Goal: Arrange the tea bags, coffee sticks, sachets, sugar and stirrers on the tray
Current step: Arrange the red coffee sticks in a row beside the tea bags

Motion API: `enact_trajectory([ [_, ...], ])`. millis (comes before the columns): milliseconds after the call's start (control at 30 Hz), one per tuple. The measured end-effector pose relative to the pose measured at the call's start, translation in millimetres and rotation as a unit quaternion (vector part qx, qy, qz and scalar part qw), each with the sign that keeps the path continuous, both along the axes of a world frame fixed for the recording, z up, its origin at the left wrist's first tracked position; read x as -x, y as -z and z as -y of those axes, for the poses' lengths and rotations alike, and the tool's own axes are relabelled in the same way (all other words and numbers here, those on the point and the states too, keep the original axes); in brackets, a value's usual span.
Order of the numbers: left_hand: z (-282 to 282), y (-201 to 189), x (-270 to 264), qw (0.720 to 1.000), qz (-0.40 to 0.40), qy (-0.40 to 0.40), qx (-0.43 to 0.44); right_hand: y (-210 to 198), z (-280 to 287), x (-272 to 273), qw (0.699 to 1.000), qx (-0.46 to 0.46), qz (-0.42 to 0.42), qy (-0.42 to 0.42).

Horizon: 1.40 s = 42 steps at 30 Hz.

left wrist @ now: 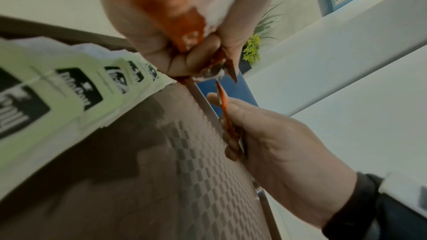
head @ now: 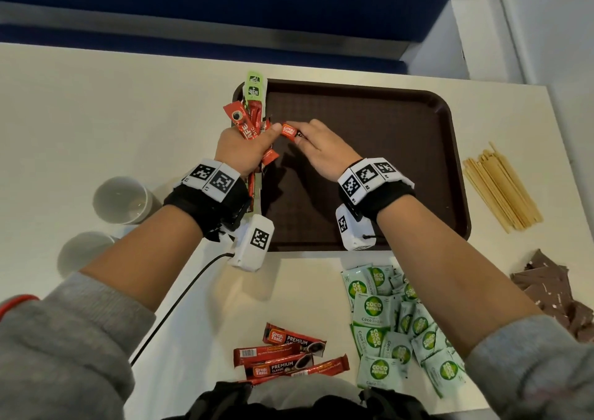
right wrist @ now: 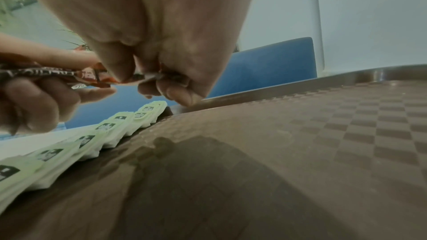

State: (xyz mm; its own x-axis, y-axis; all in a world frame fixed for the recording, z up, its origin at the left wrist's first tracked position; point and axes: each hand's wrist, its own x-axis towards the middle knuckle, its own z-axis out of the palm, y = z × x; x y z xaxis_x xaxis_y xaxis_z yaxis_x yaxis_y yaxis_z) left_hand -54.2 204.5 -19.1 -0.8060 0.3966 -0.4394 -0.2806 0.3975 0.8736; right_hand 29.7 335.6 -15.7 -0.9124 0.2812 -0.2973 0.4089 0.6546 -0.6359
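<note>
My left hand grips a bundle of red coffee sticks above the left edge of the brown tray. Just to its right, my right hand pinches one red coffee stick by its end, close to the left thumb. A row of light green tea bags lies overlapped along the tray's left side; its far end shows past the bundle. In the left wrist view the right hand holds the stick edge-on above the tray floor.
Wooden stirrers lie right of the tray. Brown sachets are heaped at the far right. Green sugar packets and more red coffee sticks lie near the front edge. Two white cups stand at left. A black cable crosses the table.
</note>
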Motion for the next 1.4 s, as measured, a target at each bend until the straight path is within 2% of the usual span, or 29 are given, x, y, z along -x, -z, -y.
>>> enact_trajectory([
  [267, 0.3, -1.5, 5.8, 1.000, 0.005, -0.021, 0.006, 1.7, -7.6, 2.1, 0.999, 0.004, -0.006, -0.043],
  [500, -1.0, 2.0, 15.0, 0.999, -0.030, -0.015, 0.024, 1.6, -21.2, 6.4, 0.995, 0.021, -0.045, 0.086],
  [867, -4.9, 1.5, 21.4, 0.999, -0.030, -0.009, 0.040, 18.4, -34.8, 23.1, 0.992, -0.041, 0.038, 0.116],
  [1000, -6.0, 0.0, 25.5, 0.998, -0.041, -0.002, 0.047, 26.4, -38.3, 25.5, 0.985, -0.104, 0.020, 0.136],
  [1100, -6.7, -1.6, 25.3, 0.998, -0.040, -0.002, 0.041, 27.5, -37.5, 26.6, 0.982, -0.145, -0.001, 0.118],
  [1233, -8.2, -2.3, 25.2, 0.998, -0.043, -0.001, 0.035, 30.6, -35.0, 33.8, 0.985, -0.154, 0.000, 0.083],
  [1400, -9.8, -0.5, 29.6, 0.999, -0.037, 0.000, 0.023, 35.1, -35.9, 45.5, 0.983, -0.154, -0.018, 0.102],
])
